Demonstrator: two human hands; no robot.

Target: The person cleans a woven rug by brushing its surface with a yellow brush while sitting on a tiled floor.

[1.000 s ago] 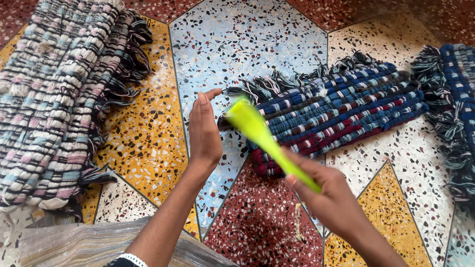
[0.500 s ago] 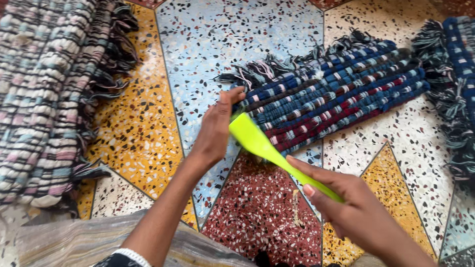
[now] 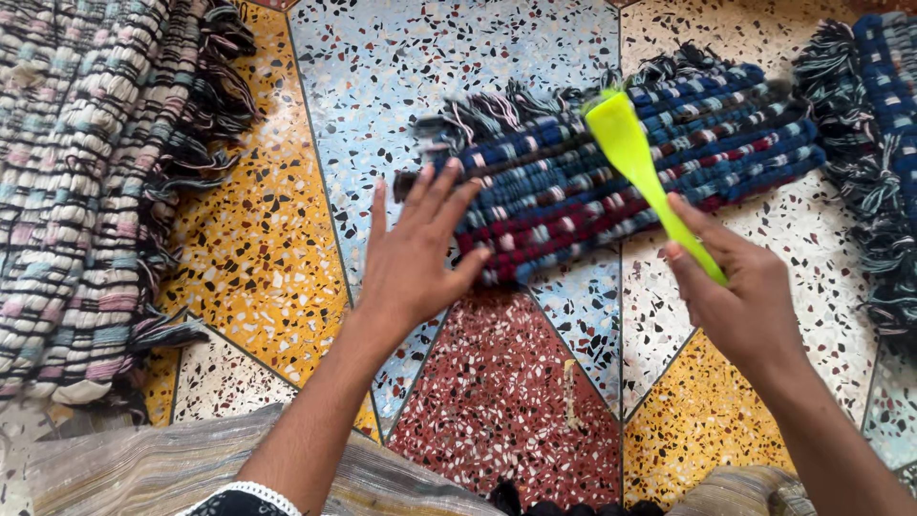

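our left hand (image 3: pixel 413 263) lies flat and open, fingers spread on the near end of the folded mat (image 3: pixel 621 167), pinning it to the floor (image 3: pixel 497 411). our right hand (image 3: pixel 740 301) is clenched around the handle of a green stick (image 3: pixel 642 167), whose flat blade rests across the mat's blue, red and white weave just below the fringe (image 3: pixel 497 110). the mat sits at the middle of the terrazzo floor, slanting up to the right. we judge the step in hand to be pressing and smoothing the weave with the blade while the mat is held down; the next stroke calls for a firm hold and a blade kept flat. a pale pile (image 3: pixel 86 182) of mats lies well apart at left, another blue mat (image 3: pixel 879 143) just beside at right.
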